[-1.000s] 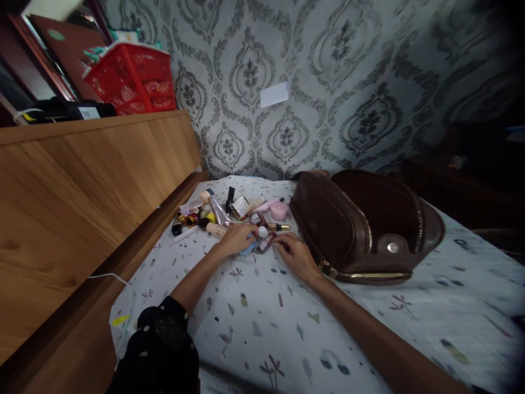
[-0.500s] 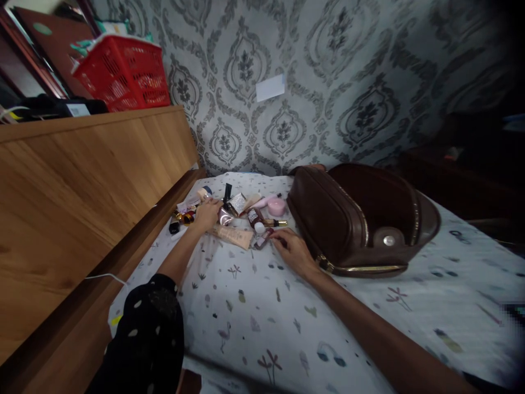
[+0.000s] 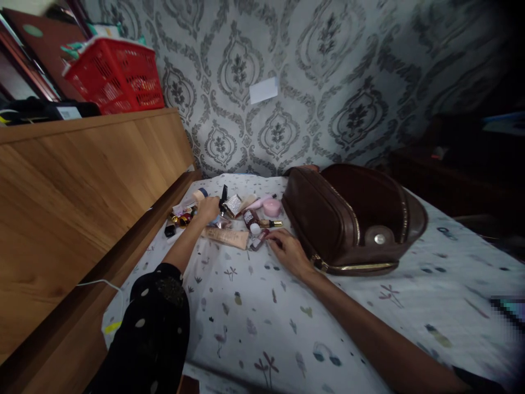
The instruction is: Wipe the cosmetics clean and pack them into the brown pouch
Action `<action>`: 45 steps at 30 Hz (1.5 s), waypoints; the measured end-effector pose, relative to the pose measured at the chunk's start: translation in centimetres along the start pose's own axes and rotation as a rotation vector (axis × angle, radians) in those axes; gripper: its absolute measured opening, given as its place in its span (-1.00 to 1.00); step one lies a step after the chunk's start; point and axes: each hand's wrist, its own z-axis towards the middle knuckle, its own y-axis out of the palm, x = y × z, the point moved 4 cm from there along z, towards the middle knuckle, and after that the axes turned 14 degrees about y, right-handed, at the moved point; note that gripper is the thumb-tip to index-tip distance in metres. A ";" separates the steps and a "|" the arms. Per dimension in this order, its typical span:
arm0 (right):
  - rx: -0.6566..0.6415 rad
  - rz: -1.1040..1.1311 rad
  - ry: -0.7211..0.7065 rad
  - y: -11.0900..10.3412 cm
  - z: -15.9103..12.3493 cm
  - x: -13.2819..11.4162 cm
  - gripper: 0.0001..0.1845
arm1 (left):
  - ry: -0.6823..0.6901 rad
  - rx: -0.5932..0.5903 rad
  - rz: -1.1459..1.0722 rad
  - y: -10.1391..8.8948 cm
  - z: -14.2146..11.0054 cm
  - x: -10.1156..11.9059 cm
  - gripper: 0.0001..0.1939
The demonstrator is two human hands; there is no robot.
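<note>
My left hand (image 3: 208, 209) is closed in the middle of the cosmetics pile, and its fingertips are mostly hidden. Close by it are a bluish item (image 3: 215, 221), too small to name, and a shiny pinkish tube (image 3: 223, 223). A beige squeeze tube (image 3: 227, 237) lies in front of it. With fingertips pinched, my right hand (image 3: 290, 250) holds the dark red end of a small clear container (image 3: 257, 241). Touching that container or just behind it is a dark red bottle with a white cap (image 3: 250, 219). A gold-capped tube (image 3: 271, 223) and a pink jar (image 3: 272, 207) lie farther back.
An open brown leather bag (image 3: 348, 224) stands to the right of the pile. A wooden headboard (image 3: 98, 175) runs along the left, with a red basket (image 3: 118, 79) on its ledge. The patterned sheet (image 3: 254, 306) spreads in front; a wallpapered wall (image 3: 295, 65) closes the back.
My left hand has left the small items by my right hand, moved left and back into the pile, and closed there. My right hand stays at the small container. The view has shifted slightly.
</note>
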 end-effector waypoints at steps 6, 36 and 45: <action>0.001 0.004 -0.001 0.0 -0.1 -0.1 -0.79 | 0.001 0.016 -0.163 0.8 2.4 1.0 -0.66; 0.012 -0.002 -0.018 0.0 0.0 0.1 -0.79 | -0.168 0.342 -0.196 1.5 -6.1 -0.3 -0.42; 0.015 -0.023 -0.003 0.0 0.0 0.1 -0.77 | 0.058 0.390 -0.327 2.4 -5.8 -0.2 -0.44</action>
